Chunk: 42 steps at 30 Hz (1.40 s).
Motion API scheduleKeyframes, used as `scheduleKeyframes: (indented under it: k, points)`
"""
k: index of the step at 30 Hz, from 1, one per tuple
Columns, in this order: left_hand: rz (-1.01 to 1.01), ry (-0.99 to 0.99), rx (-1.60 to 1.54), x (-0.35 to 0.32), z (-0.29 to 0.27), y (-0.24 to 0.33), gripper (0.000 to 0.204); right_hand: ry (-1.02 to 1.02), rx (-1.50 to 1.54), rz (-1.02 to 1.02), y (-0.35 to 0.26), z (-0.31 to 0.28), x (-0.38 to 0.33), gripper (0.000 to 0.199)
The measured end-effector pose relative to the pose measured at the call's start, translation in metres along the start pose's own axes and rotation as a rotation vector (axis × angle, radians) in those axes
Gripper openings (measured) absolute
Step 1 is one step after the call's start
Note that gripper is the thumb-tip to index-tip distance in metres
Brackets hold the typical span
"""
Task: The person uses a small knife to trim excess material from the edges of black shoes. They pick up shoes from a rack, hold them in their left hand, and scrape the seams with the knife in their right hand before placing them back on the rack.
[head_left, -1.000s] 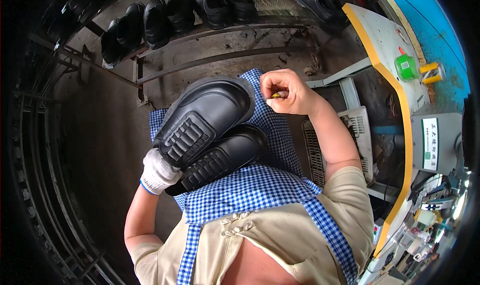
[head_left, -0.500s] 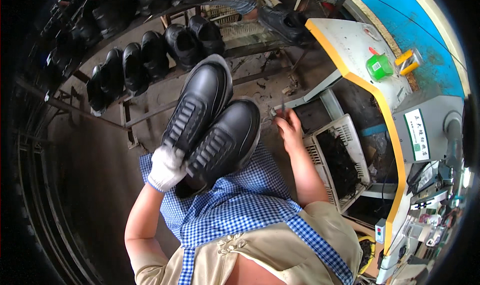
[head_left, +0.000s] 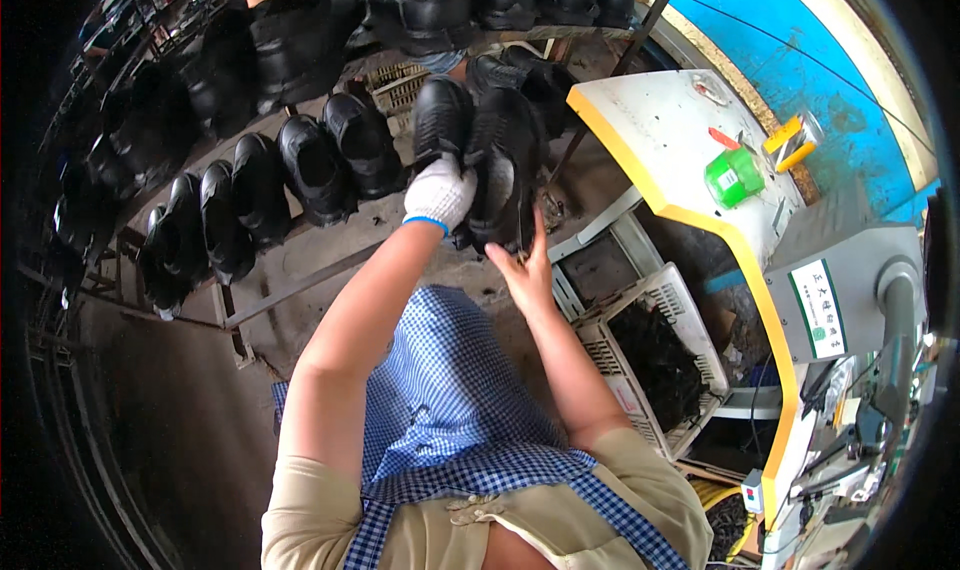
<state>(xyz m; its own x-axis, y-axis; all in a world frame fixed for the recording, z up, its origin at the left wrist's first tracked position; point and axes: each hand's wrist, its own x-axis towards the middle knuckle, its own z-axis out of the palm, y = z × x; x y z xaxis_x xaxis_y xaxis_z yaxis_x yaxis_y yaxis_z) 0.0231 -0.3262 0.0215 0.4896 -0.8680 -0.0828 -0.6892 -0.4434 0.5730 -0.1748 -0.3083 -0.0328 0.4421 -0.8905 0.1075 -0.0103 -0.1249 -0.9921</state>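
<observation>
Left hand (head_left: 438,194), white-gloved, grip pinching two black shoes (head_left: 480,155) raised far centre above the shoe rack (head_left: 280,270). Right hand (head_left: 525,270) bare, fingers spread flat against the right shoe's sole. Right: green container (head_left: 733,177) on white yellow-edged surface (head_left: 660,135); white rectangular label (head_left: 818,310) on grey machine.

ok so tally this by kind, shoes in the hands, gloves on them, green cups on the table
black leather shoes gripped by the left hand: 2
white knit glove on that hand: 1
green plastic cup on the white yellow-edged table: 1
total: 4
</observation>
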Motion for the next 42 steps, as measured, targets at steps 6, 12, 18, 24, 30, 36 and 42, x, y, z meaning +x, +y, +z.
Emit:
scheduleKeyframes:
  k: [6, 12, 18, 24, 30, 36, 42]
  points:
    - [-0.164, 0.138, -0.023, 0.092, -0.002, -0.016, 0.058, -0.134, 0.217, 0.149, 0.041, -0.001, 0.138, 0.091]
    - [0.031, 0.068, 0.067, 0.111, 0.011, -0.006, 0.048, -0.027, -0.085, 0.258, 0.124, -0.011, 0.211, 0.08]
    - [0.469, 0.568, 0.151, 0.051, 0.004, -0.014, 0.034, 0.199, -0.579, -0.041, 0.117, -0.051, 0.217, 0.036]
    - [0.515, 0.215, -0.218, -0.093, -0.005, -0.027, 0.033, 0.461, -1.299, -0.52, 0.077, -0.133, 0.287, 0.039]
    - [0.279, 0.113, -0.358, -0.188, 0.007, -0.071, 0.022, 0.172, -1.364, 0.042, 0.05, -0.122, 0.341, 0.066]
    - [-0.041, 0.093, -0.526, -0.251, 0.004, -0.093, 0.019, -0.166, -1.496, 0.276, 0.05, -0.096, 0.351, 0.038]
    - [-0.23, 0.03, -0.862, -0.266, 0.017, -0.092, 0.021, -0.023, -1.204, 0.179, 0.071, -0.124, 0.257, 0.029]
